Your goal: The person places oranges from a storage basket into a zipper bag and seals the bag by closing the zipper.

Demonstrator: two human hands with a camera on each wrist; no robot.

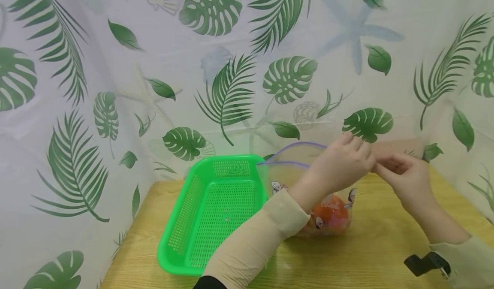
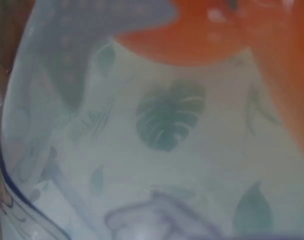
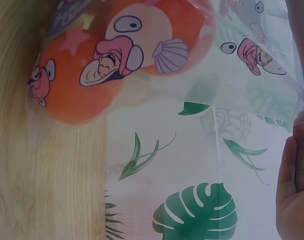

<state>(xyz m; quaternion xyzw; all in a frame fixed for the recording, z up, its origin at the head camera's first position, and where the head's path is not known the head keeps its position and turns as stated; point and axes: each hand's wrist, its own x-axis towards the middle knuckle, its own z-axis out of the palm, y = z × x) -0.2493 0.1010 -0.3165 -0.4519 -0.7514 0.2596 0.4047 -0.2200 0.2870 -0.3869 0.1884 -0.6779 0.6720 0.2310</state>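
Note:
A clear plastic zip bag (image 1: 285,175) with a purple zip strip and cartoon prints stands on the table, its mouth partly open. Round orange things (image 1: 329,212) fill its lower part; their kind is blurred by the plastic. My left hand (image 1: 343,162) reaches across the bag and grips its top edge near the right corner, fingers curled. Beside it, my right hand (image 1: 409,179) pinches the same corner between thumb and fingers. In the right wrist view the bag's edge runs up to the right hand (image 3: 295,175). Bag plastic (image 2: 166,180) fills the left wrist view.
Left of the bag stands a green plastic basket (image 1: 167,242) with perforated walls, partly behind my left forearm. Both are on a wood-grain table (image 1: 386,242). A leaf-printed sheet (image 1: 247,44) hangs behind and at the sides.

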